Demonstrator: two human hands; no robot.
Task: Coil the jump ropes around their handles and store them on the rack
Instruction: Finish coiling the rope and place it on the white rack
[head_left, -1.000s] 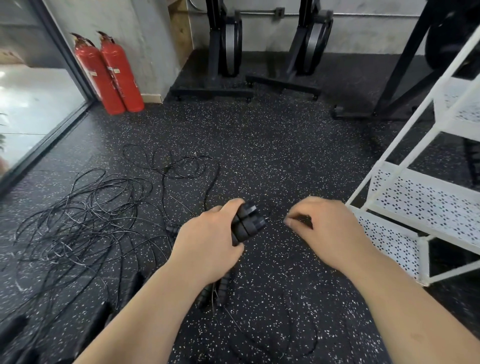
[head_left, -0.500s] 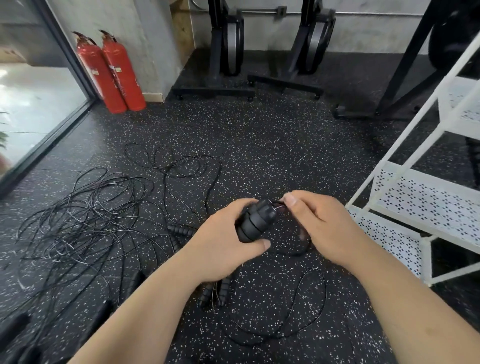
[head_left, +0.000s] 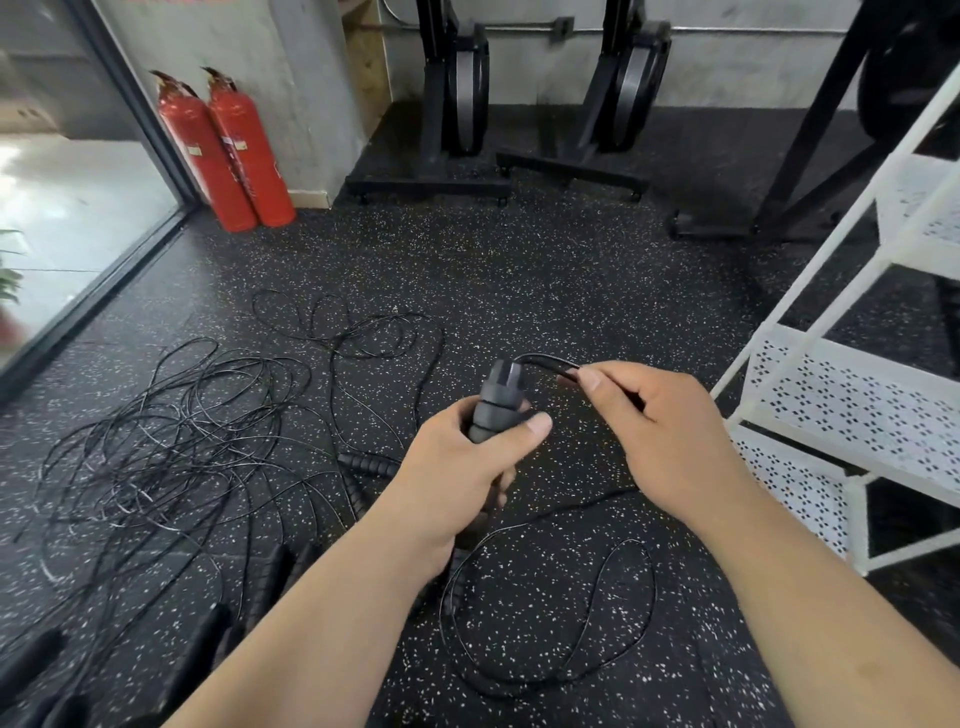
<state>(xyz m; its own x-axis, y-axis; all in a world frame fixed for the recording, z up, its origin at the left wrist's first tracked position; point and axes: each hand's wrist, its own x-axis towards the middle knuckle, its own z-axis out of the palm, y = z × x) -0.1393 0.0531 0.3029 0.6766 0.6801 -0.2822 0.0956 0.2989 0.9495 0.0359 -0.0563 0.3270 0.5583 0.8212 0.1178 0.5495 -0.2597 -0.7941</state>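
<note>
Black handles (head_left: 500, 397) of one jump rope sit together in the left hand (head_left: 462, 470). Its fingers and thumb wrap tight round them. The right hand (head_left: 670, 436) pinches the thin rope (head_left: 545, 362) just beside the top of the handles.

I think this is the winding step, and it looks like an early part of it. I cannot see any neat turns round the handles, though the left hand hides most of them. A long loop (head_left: 613, 649) of the same rope lies loose on the floor (head_left: 519, 270) below the hands, so a lot is left to wind.

A big messy pile of other ropes (head_left: 171, 441) lies on the floor to the left, with more handles (head_left: 369, 462) near it. None of those look coiled. The white rack (head_left: 857, 410) stands on the right, well apart from the pile. The shelves I can see hold no ropes, so nothing looks put away yet.
</note>
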